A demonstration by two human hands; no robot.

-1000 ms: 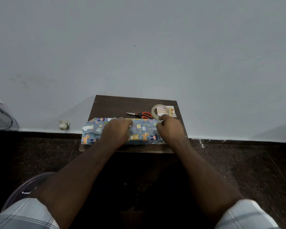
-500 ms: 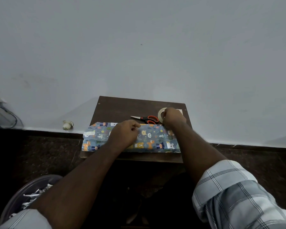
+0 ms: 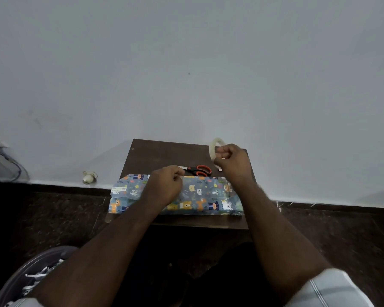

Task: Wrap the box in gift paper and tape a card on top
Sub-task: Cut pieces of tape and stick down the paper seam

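We hold the gift paper [image 3: 200,196] down over the box with our left hand [image 3: 164,187], fingers curled and pressing at the far seam near the middle; the wrapped box lies across the near half of the small dark table [image 3: 155,154], its left end hanging just past the table's edge. Our right hand [image 3: 230,160] is raised above the table's far right corner, fingers curled tight round the tape roll [image 3: 215,147].

The risk, as we judge it, lies at the seam: if the left hand eases while we fumble one-handed for the tape's end, the paper may spring open and the fold go slack. The tape may also twist and stick to itself. The overhanging left end could tip the box if we lean on it.

By our count: one wrapped box, one tape roll, one pair of orange-handled scissors [image 3: 197,170] just beyond the box, and one small pale scrap [image 3: 220,169] under the right hand, perhaps the card, though we cannot tell
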